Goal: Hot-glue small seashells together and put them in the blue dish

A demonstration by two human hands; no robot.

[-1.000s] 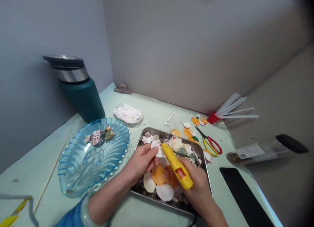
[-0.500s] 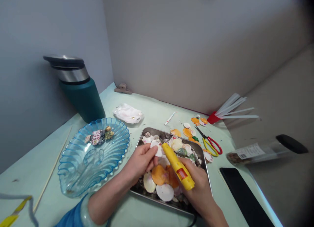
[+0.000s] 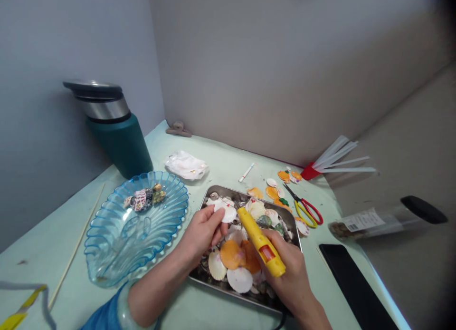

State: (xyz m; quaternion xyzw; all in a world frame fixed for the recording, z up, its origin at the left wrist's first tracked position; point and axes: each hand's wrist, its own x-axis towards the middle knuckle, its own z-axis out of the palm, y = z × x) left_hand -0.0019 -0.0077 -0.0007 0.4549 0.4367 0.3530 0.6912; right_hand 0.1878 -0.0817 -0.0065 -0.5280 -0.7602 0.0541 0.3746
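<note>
Between the thumb and fingers of my left hand (image 3: 203, 232) is a white scallop shell (image 3: 225, 212), held above the metal tray (image 3: 245, 299). My right hand (image 3: 285, 258) is wrapped round a yellow glue gun (image 3: 261, 242) with a red switch; its front end is close to the white shell but apart from it. Below both hands the tray is filled with many shells, among them an orange scallop shell (image 3: 232, 255) and a round white shell (image 3: 240, 279). My right fingers are partly hidden behind the glue gun.
Left stands a blue shell-shaped dish (image 3: 107, 216) with small shells, beside a teal bottle (image 3: 121, 142). Right of the tray lie scissors (image 3: 309, 213), orange shells (image 3: 272, 193), a black flat object (image 3: 356, 287) and a clear bottle (image 3: 377, 223). A red cup (image 3: 309, 171) holds glue sticks.
My left hand has turned the white shell so more of its face shows, and moved slightly left. The glue gun has shifted a little to the right, away from the shell.
</note>
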